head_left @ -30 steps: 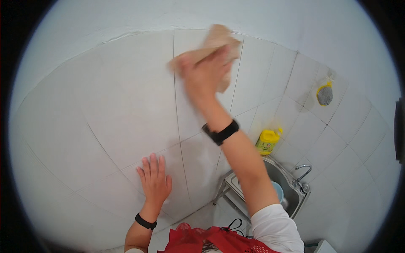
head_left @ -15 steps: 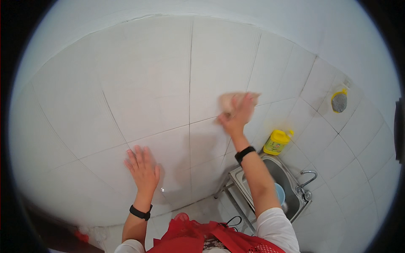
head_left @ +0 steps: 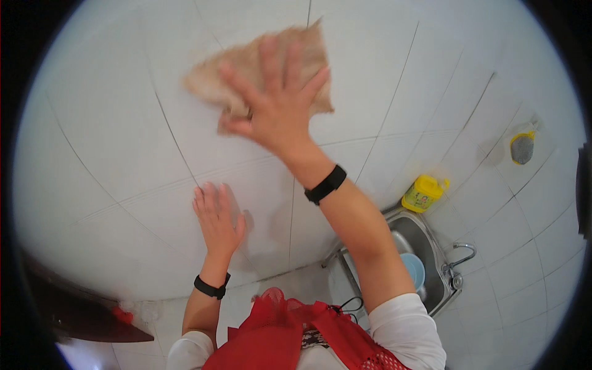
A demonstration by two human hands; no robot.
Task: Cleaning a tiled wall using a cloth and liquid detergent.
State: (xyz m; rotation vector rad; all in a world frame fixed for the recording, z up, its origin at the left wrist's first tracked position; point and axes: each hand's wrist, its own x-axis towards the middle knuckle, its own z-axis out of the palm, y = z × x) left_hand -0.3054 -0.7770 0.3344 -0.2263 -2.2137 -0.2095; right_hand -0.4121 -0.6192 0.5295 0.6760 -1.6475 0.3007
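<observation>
High on the white tiled wall [head_left: 154, 160], my right hand [head_left: 277, 111] presses a tan cloth [head_left: 209, 77] flat against the tiles, fingers spread over it. A fold of the cloth lies by the thumb. Hand and cloth are blurred by motion. Lower and to the left, my left hand [head_left: 216, 222] rests palm-on against the wall, its fingers stretched out and nothing in it. Each wrist wears a black band.
Right of my right arm stands a metal sink [head_left: 438, 262] with a curved faucet [head_left: 462, 253] and a light-blue bowl [head_left: 413, 270] inside. A yellow jug [head_left: 423, 193] is at its back corner. A grey scrubber [head_left: 522, 149] hangs on the right wall. Dark furniture [head_left: 92, 314] is lower left.
My right hand has swept the cloth up and left across the wall, and the cloth now lies more spread out. My left hand stays on the wall; the whole view has shifted slightly.
</observation>
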